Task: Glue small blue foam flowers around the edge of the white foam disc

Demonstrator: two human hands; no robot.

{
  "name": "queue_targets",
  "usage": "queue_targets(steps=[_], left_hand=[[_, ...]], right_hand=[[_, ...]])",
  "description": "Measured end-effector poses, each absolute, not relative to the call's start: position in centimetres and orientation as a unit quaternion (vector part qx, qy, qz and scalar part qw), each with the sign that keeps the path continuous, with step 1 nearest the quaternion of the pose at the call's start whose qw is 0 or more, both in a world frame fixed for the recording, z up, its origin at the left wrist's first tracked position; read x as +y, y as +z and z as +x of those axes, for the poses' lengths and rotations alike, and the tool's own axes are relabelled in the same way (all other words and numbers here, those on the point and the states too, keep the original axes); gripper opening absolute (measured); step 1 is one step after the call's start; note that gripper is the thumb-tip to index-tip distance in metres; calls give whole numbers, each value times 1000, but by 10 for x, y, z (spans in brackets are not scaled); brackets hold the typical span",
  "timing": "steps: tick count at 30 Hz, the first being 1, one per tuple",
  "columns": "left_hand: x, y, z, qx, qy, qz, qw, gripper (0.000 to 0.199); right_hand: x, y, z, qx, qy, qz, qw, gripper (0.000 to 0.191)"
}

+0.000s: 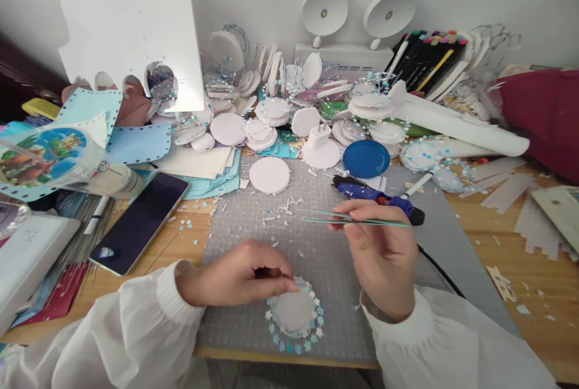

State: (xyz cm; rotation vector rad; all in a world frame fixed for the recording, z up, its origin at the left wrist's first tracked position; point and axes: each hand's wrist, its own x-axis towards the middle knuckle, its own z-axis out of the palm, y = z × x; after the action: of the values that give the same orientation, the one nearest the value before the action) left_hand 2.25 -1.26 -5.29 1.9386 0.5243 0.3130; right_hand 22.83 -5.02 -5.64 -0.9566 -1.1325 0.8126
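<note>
Blue-and-white star trim [320, 321] looks nearly complete around a pale round disc [295, 309] on the grey mat [335, 322]; left hand [244, 277], fingers together at its rim, may hide a gap; right hand [384, 256] clamps teal tweezers [389, 223].

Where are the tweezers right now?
Head view, just right of centre: the tweezers are in the right hand, tips pointing left over the grey mat, just below the blue-purple tool in the picture.
</note>
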Motion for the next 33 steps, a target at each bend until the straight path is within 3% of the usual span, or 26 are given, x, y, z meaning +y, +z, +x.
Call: queue_targets(steps=[9,15,24,29,33], left_hand=[[-11,-52,17,364,252,750,493,35],[-9,-54,19,351,224,763,495,24],[-8,-56,19,302,201,811,459,21],[-7,-56,18,331,248,794,445,34],[-6,-53,16,305,312,765,473,22]], right_hand=[[-50,-55,230,-467,494,-365,636,10],[-50,-49,230,-416,551,-369,623,6],[-48,-53,228,-367,699,-343,508,11],[-49,-56,229,-344,694,-321,545,3],[-49,-55,231,-342,668,-309,585,5]])
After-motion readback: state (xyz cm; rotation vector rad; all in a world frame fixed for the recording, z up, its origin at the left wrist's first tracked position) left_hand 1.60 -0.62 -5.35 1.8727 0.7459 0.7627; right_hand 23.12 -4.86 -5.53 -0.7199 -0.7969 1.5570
